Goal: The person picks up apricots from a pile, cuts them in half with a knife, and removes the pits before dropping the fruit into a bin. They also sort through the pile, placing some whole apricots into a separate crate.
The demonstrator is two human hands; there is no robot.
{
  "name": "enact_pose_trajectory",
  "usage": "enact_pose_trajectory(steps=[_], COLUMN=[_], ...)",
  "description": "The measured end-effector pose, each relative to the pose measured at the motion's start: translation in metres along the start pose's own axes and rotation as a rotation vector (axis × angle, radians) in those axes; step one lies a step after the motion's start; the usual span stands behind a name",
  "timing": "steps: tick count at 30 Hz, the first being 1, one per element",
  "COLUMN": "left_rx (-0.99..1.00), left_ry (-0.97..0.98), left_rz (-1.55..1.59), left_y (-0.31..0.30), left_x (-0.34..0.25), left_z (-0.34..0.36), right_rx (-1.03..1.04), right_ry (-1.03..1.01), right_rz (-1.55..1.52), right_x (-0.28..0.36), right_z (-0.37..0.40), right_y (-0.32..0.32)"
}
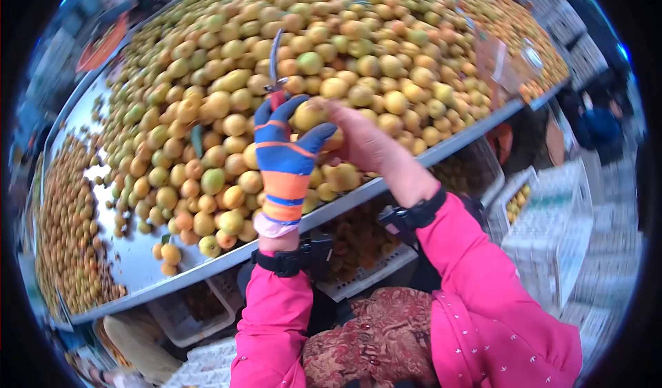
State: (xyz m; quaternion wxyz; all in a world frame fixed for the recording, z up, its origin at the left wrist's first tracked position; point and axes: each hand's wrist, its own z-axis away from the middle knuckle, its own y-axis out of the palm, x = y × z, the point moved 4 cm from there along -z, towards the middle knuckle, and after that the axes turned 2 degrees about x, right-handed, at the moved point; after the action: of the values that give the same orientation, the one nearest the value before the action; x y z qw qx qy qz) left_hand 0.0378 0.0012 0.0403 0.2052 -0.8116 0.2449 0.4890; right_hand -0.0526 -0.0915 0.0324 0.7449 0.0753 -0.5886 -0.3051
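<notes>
My left hand (283, 153), in a blue and orange striped glove, is closed around the red handle of a pair of shears (275, 64). Their curved metal blade points away from me, over the fruit. Between my two hands is a round yellow fruit (310, 114), with the gloved thumb and fingers curled about it. The bare fingers of my right hand (362, 140) grip this fruit from the right side. Below my hands and around them lies a heap of yellow, orange and greenish apricot-like fruit (214, 155).
A metal-topped table (138, 257) with a raised rim bears the heap and smaller fruit at left. White plastic crates (545, 229) stand at right. Under the table edge are bins (186, 319) with dark contents. An orange-red basin (103, 46) sits at far left.
</notes>
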Motion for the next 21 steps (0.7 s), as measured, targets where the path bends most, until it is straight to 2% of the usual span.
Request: enact_pose_trajectory(steps=[1, 3, 5, 7, 9, 11, 12, 13, 15, 17, 19, 21], left_rx=[0.102, 0.254, 0.31, 0.39, 0.421, 0.484, 0.479, 0.492, 0.405, 0.211, 0.141, -0.058], left_ry=[0.0, 0.052, 0.155, -0.083, -0.006, 0.003, 0.115, 0.118, 0.092, -0.006, -0.244, -0.408], left_rz=[-0.002, -0.002, -0.091, 0.248, 0.181, 0.159, 0.11, 0.122, 0.025, 0.126, 0.121, 0.239], left_y=[0.012, 0.024, 0.037, 0.057, 0.076, 0.089, 0.094, 0.096, 0.085, 0.064, 0.039, 0.028], left_x=[0.004, -0.007, -0.009, -0.01, -0.017, -0.018, -0.022, -0.02, -0.004, 0.017, 0.03, 0.045], left_z=[0.002, 0.005, 0.012, 0.025, 0.031, 0.034, 0.037, 0.038, 0.031, 0.021, 0.012, 0.005], right_rx=[-0.092, -0.144, -0.152, -0.052, 0.008, -0.037, -0.05, -0.059, -0.083, -0.183, -0.3, -0.522], right_ry=[-0.127, -0.121, -0.174, -0.165, -0.224, -0.246, -0.262, -0.279, -0.313, -0.429, -0.47, -0.41], right_rz=[0.062, 0.071, -0.048, -0.222, -0.333, -0.368, -0.396, -0.418, -0.395, -0.388, -0.463, -0.395], right_x=[0.006, 0.004, -0.008, -0.019, -0.019, -0.018, -0.017, -0.014, -0.004, 0.006, -0.003, -0.029], right_z=[0.011, 0.031, 0.046, 0.061, 0.079, 0.098, 0.108, 0.118, 0.149, 0.194, 0.249, 0.322], right_y=[0.005, -0.011, -0.029, -0.035, -0.038, -0.045, -0.049, -0.053, -0.068, -0.093, -0.138, -0.185])
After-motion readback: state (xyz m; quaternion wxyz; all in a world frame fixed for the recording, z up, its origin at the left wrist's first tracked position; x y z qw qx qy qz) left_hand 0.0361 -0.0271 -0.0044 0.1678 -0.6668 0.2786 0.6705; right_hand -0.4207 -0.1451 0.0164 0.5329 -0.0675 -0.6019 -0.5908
